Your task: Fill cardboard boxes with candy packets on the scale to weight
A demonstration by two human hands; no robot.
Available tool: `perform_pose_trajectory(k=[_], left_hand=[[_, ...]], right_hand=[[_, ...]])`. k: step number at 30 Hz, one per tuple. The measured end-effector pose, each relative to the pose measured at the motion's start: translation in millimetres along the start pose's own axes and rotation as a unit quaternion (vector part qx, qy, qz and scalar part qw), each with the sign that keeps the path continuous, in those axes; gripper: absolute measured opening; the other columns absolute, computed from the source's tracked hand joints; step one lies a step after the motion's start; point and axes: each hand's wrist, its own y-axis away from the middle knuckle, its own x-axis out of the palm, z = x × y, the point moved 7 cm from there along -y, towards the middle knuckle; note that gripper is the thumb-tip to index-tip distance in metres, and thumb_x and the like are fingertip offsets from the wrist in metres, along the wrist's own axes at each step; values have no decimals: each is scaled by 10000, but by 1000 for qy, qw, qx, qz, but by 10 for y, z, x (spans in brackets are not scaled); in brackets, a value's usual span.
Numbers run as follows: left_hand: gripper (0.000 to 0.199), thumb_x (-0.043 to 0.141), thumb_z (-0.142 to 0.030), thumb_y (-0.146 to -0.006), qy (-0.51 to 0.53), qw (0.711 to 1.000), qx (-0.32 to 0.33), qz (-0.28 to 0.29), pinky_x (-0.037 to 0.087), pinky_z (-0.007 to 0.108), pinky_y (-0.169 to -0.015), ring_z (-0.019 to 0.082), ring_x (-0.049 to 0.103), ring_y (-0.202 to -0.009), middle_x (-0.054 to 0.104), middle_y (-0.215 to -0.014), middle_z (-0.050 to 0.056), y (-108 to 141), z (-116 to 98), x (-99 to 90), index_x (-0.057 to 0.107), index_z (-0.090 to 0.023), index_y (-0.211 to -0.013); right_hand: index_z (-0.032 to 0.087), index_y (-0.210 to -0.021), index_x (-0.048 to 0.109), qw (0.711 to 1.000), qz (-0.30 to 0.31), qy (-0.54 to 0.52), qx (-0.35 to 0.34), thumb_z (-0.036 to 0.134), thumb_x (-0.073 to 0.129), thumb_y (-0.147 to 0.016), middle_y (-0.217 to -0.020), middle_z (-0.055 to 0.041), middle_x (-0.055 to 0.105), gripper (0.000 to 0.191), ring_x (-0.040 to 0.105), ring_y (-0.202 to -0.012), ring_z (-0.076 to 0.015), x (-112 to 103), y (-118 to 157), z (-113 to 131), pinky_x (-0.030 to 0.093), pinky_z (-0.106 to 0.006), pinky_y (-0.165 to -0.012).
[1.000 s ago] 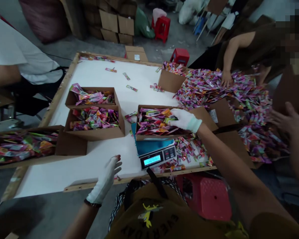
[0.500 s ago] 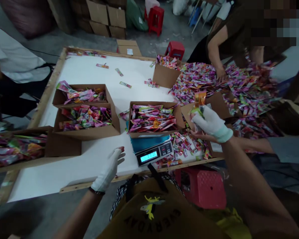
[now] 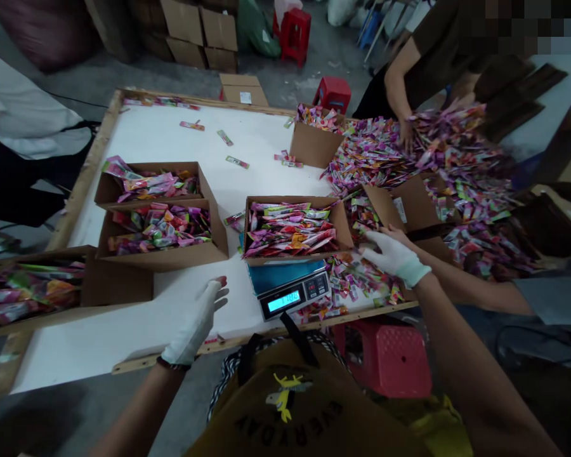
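Note:
My left hand [image 3: 200, 317], in a white glove with bare fingertips, is held above the table's near side, fingers apart and holding nothing. My right hand [image 3: 391, 255], gloved too, reaches low over loose candy-like packets [image 3: 356, 279], its fingers stretched to the left. No packet shows in its grasp. Left of it, a cardboard box [image 3: 292, 259] full of colourful packets sits on a digital scale [image 3: 292, 295] with a lit blue display. A co-worker's arm [image 3: 476, 279] passes beside my right wrist, its hand partly behind mine.
Filled boxes [image 3: 171, 257] stand on the left of the white table [image 3: 261, 181]. A large packet heap [image 3: 375, 152] covers the right side, where another person's hand [image 3: 406, 134] works. An open-flapped box [image 3: 412, 203] lies among it. A red stool [image 3: 394, 358] stands below the near edge.
My right hand has come down to the pile, and the packets it held up no longer show in it. The scale's display reading has changed. My left hand has shifted slightly left.

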Motion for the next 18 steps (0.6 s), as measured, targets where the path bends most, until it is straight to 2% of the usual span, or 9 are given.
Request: perform_pose_trajectory(k=[2, 5, 8, 10, 12, 14, 16, 18], left_hand=[[586, 712, -637, -758, -21, 1000, 16, 2, 528, 411, -949, 295, 659, -1140, 661, -1346, 152, 8, -95, 33, 695, -179, -1122], [550, 693, -626, -783, -35, 999, 28, 16, 521, 418, -989, 316, 644, -1206, 668, -1344, 146, 21, -233, 128, 702, -185, -1112], [522, 716, -595, -778, -33, 999, 30, 15, 527, 426, -996, 324, 638, -1213, 664, -1353, 147, 18, -315, 197, 704, -185, -1100], [485, 724, -566, -798, -11, 1000, 18, 14, 521, 447, -1029, 321, 640, -1207, 661, -1342, 147, -19, -329, 195, 695, -186, -1099], [418, 700, -533, -852, 52, 998, -24, -6, 523, 498, -1050, 319, 658, -1173, 657, -1285, 152, -111, -321, 105, 659, -193, -1091], [359, 660, -512, -908, 139, 988, -58, -42, 537, 571, -1036, 325, 676, -1143, 637, -1233, 145, -261, -373, -59, 607, -220, -1110], [390, 640, -551, -925, 215, 971, -62, -86, 541, 657, -1003, 359, 676, -1149, 618, -1210, 136, -455, -514, -256, 569, -250, -1162], [451, 634, -580, -927, 272, 955, -65, -100, 530, 702, -998, 388, 659, -1178, 628, -1200, 140, -662, -676, -386, 558, -245, -1219]], right_hand=[[156, -1121, 719, 999, -34, -15, -30, 427, 582, -917, -1089, -148, 763, 366, 705, -1004, -284, -93, -116, 242, 545, -380, -922], [122, -1190, 711, 990, -90, -16, -110, 343, 514, -968, -1178, -165, 736, 370, 689, -1107, -283, -164, -354, 755, 536, -389, -1008], [145, -1319, 681, 982, -63, 50, -170, 255, 495, -989, -1343, -153, 673, 394, 651, -1213, -283, -27, -656, 1296, 525, -387, -1041], [177, -1385, 657, 981, -21, 123, -149, 231, 532, -974, -1431, -154, 610, 433, 679, -1142, -289, 95, -862, 1523, 555, -384, -944], [193, -1318, 706, 975, 11, 189, -113, 224, 552, -963, -1429, -159, 583, 388, 698, -1036, -278, 158, -1016, 1632, 556, -368, -842], [194, -1197, 759, 971, 24, 214, -102, 233, 531, -982, -1370, -154, 593, 315, 689, -1005, -265, 164, -1095, 1666, 541, -353, -816], [191, -1157, 770, 973, 21, 200, -116, 244, 515, -1000, -1329, -145, 600, 304, 672, -1021, -256, 145, -1107, 1655, 531, -340, -831], [189, -1189, 760, 976, 5, 172, -134, 242, 507, -1008, -1336, -139, 596, 315, 657, -1045, -246, 130, -1083, 1622, 523, -329, -849]])
